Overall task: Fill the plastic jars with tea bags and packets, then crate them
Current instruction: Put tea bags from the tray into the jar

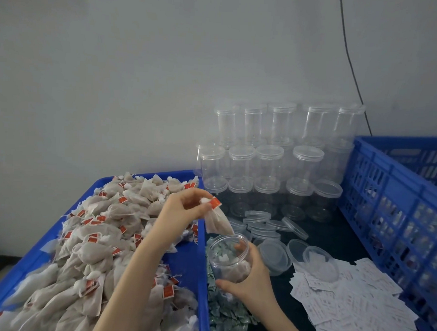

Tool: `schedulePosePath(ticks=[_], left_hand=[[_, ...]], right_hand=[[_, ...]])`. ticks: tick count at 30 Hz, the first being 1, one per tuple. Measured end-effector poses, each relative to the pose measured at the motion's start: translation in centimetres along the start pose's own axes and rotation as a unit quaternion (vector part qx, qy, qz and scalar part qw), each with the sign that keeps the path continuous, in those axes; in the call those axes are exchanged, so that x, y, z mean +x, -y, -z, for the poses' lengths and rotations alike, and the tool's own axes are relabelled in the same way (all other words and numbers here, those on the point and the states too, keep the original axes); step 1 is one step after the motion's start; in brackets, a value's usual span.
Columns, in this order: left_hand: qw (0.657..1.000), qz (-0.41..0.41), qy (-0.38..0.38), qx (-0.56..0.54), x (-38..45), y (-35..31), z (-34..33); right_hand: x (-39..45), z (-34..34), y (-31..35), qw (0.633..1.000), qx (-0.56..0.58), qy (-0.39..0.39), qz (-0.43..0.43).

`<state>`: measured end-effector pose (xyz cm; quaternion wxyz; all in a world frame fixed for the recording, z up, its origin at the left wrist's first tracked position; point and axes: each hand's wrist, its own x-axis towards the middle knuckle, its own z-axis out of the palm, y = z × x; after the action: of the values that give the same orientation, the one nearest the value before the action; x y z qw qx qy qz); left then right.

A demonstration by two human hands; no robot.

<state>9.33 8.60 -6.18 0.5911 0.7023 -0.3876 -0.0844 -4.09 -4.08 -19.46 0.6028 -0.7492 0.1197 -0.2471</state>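
My left hand [185,209] pinches a beige tea bag [217,223] by its top, near the red tag, and the bag hangs over the mouth of a clear plastic jar [229,257]. My right hand [247,279] grips that open jar from the right side, tilted a little toward me, with some tea bags inside. A blue tray [190,261] on the left holds a big heap of tea bags [104,235] with red tags. Small green-white packets [226,315] lie beside the tray under the jar.
Stacked empty lidded jars [275,162] stand against the wall. Loose clear lids [272,225] lie in front of them. White paper slips [352,296] spread at the right. A blue slatted crate [398,198] stands at the far right with filled jars inside.
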Motion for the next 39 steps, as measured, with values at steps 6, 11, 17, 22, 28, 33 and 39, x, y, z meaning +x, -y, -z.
schedulePosePath(ticks=[6, 11, 17, 22, 28, 33, 39], left_hand=[[0.951, 0.002, 0.196, 0.238, -0.3, 1.5, -3.1], [0.846, -0.010, 0.295, 0.445, -0.5, 2.8, -4.2], [0.939, 0.059, 0.238, 0.243, 0.7, 2.8, -1.7], [0.814, 0.200, 0.007, 0.546, 1.3, 5.8, 2.3], [0.656, 0.367, 0.058, 0.657, -0.4, 7.4, 5.2], [0.677, 0.357, 0.009, 0.643, -0.2, 7.4, 5.9], [0.696, 0.328, 0.026, 0.639, -0.3, 7.3, 5.2]], right_hand=[[0.2, -0.1, -0.3, 1.000, -0.011, -0.016, -0.008], [-0.1, -0.3, -0.8, 0.997, -0.073, -0.004, 0.007], [-0.1, -0.1, -0.7, 0.999, -0.038, -0.006, -0.005], [0.1, 0.3, -0.2, 1.000, 0.003, -0.008, -0.017], [-0.2, 0.5, 0.2, 1.000, 0.013, -0.005, -0.017], [-0.5, 0.5, 0.2, 1.000, 0.025, -0.008, -0.017], [-0.4, 0.7, 0.1, 0.999, 0.025, -0.004, -0.023]])
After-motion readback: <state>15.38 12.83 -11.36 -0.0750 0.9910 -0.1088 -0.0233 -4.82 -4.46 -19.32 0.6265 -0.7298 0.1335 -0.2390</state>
